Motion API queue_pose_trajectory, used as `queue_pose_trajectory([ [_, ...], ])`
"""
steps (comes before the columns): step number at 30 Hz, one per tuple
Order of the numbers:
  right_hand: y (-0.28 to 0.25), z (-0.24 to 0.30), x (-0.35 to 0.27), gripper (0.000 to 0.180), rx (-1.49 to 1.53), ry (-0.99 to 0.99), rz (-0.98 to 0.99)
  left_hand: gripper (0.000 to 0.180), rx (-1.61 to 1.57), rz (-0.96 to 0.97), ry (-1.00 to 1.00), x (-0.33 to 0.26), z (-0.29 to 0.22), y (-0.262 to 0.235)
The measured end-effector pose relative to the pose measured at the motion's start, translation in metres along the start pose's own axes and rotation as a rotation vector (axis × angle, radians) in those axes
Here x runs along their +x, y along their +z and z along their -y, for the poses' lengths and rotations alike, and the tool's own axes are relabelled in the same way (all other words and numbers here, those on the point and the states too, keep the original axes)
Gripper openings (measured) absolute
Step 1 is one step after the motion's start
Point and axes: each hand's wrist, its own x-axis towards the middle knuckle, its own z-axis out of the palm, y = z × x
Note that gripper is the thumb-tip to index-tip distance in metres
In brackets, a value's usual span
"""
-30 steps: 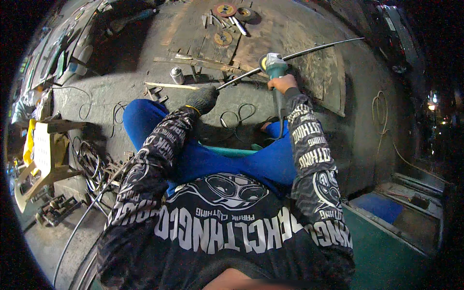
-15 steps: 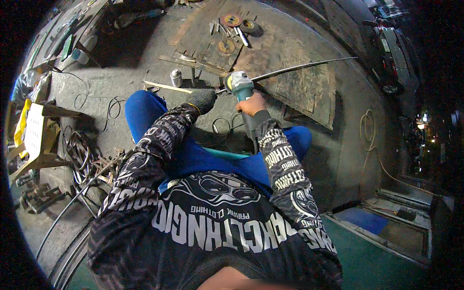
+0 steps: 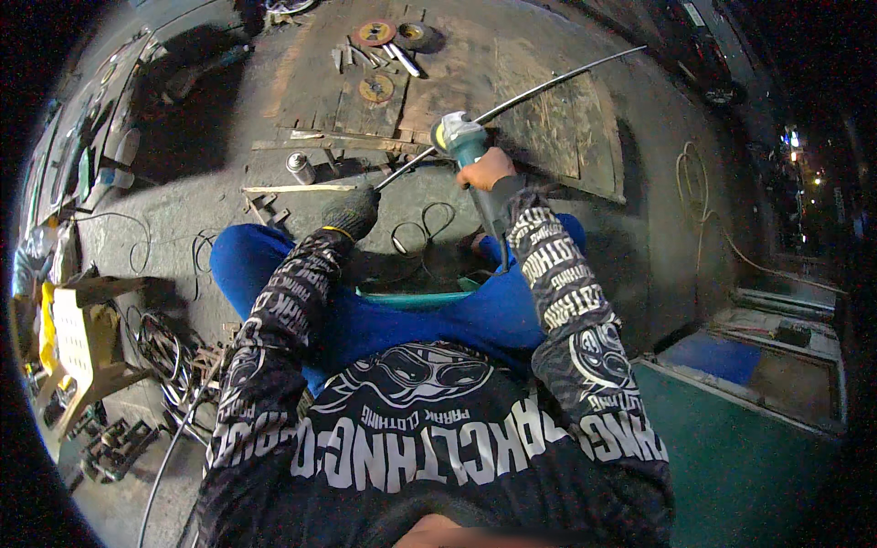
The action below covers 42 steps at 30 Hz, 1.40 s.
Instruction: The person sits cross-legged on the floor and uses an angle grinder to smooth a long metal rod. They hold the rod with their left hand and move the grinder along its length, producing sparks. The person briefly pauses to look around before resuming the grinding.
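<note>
My left hand [image 3: 352,214], in a dark knitted glove, is closed around the near end of a long thin metal rod [image 3: 539,89]. The rod slants away to the far right, over the worn wooden board. My bare right hand [image 3: 488,170] grips the body of a green angle grinder [image 3: 469,146] with a grey metal head. Its yellowish disc [image 3: 438,137] is against or just above the rod; I cannot tell which. The grinder's lower body hangs toward my lap, its cord end near my right knee.
Discs [image 3: 375,88] and short metal pieces [image 3: 402,58] lie on the wooden board [image 3: 512,55]. A spray can [image 3: 300,168] stands left of it. Black cable [image 3: 425,233] loops on the floor before me. A yellowish stand [image 3: 87,338] and tangled cables are at left; a hose [image 3: 692,187] at right.
My left hand has moved left and down from the grinder, so more rod shows between glove and disc. The grinder has shifted slightly right and up. The whole view has also tilted.
</note>
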Motion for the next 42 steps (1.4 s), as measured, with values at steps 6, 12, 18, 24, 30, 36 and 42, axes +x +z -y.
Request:
queue_pose_trajectory([
  [6,-0.042,-0.028,0.043,0.063,-0.026,0.097,0.031,0.027,0.044,-0.003,0.018,-0.009,-0.01,-0.014],
  [12,-0.084,-0.059,0.116,0.037,-0.442,-0.177,0.205,0.025,0.122,0.072,-0.025,0.023,-0.008,-0.004],
  [18,-0.107,-0.099,0.184,0.041,-0.561,-0.413,0.243,0.025,0.165,0.038,0.0,0.026,-0.012,-0.002],
  [24,-0.135,-0.128,0.246,0.043,-0.531,-0.296,0.156,0.025,0.202,0.099,-0.031,0.032,-0.023,-0.006],
  [30,-0.141,-0.144,0.272,0.039,-0.481,-0.277,0.143,0.023,0.162,0.11,-0.029,0.029,-0.032,-0.021],
  [36,-0.113,-0.143,0.26,0.035,-0.522,-0.375,0.171,0.022,0.213,0.141,-0.067,0.02,-0.033,-0.022],
  [42,-0.072,-0.11,0.195,0.031,-0.596,-0.305,0.071,0.02,0.121,-0.093,0.069,0.006,-0.011,-0.001],
])
